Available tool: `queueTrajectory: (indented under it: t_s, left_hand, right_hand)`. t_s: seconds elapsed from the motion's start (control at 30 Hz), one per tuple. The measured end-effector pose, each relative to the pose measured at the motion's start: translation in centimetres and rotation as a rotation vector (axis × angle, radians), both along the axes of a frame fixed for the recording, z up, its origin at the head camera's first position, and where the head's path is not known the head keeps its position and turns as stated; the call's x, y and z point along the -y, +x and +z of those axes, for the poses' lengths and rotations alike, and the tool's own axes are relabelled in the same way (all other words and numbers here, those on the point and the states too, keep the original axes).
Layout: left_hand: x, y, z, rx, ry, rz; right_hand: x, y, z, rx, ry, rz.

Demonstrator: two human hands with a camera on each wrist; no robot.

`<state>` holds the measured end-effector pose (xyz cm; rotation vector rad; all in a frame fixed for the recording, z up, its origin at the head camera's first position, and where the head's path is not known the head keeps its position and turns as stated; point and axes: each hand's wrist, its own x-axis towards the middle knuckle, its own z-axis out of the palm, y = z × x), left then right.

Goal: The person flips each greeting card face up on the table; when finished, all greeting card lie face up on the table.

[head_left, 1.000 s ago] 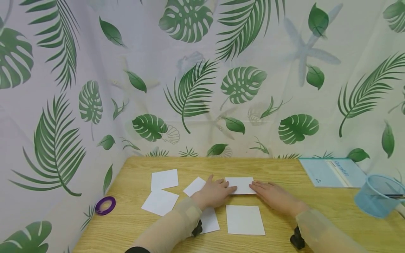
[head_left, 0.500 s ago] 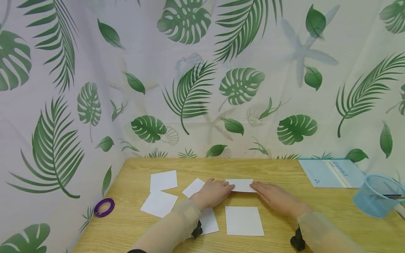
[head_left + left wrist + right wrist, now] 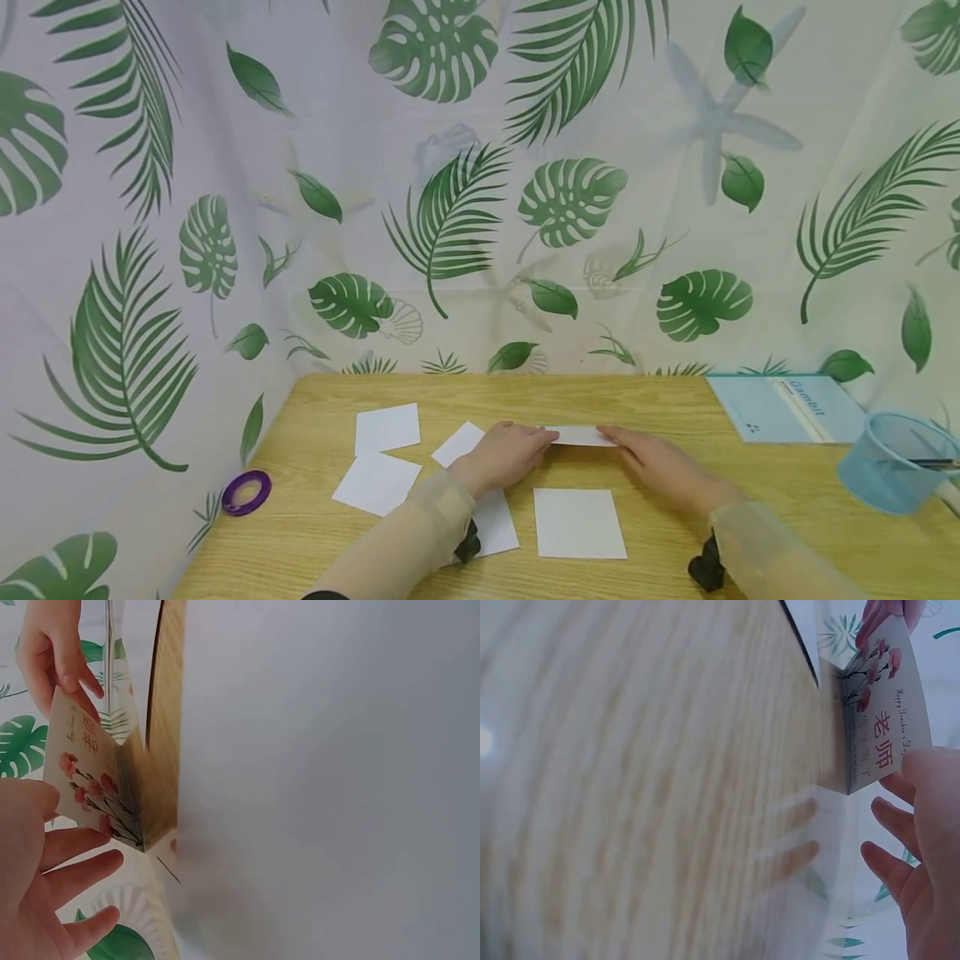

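Both hands are on one card (image 3: 579, 435) near the middle of the table (image 3: 660, 400), toward its far edge. The left hand (image 3: 504, 456) pinches the card's left end and the right hand (image 3: 662, 468) holds its right end, fingers curled to its edge. From the head view the card shows only as a thin white strip, tipped up on its near edge. The wrist views show its underside: red flowers and printed characters, partly covered by fingertips (image 3: 73, 681). The left wrist view is mostly filled by a blurred white surface, and the right wrist view by blurred wood grain.

Four white paper sheets lie flat around the hands: two (image 3: 386, 428) near the left edge, one (image 3: 579, 522) toward the near edge, and one (image 3: 491, 517) half hidden under the left sleeve. A purple tape roll (image 3: 248, 492) sits at the left edge. A blue booklet (image 3: 787, 407) lies at the far right corner, with a blue mesh cup (image 3: 888, 462) beside it, cut off by the frame.
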<state>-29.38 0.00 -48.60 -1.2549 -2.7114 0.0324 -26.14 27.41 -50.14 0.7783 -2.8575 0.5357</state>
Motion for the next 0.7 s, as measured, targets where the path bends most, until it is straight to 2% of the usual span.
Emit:
queueTrajectory:
  t_s: [0.13, 0.33, 0.7]
  left_hand:
    - [0.05, -0.06, -0.07, 0.041, 0.076, -0.007]
    - [0.08, -0.07, 0.17, 0.178, 0.137, 0.021]
    - [0.21, 0.06, 0.9, 0.272, 0.233, 0.028]
  right_hand:
    - [0.11, -0.04, 0.28, 0.004, -0.025, -0.031]
    - [0.35, -0.14, 0.56, 0.022, -0.058, -0.055]
    - [0.51, -0.22, 0.59, -0.071, -0.107, -0.044]
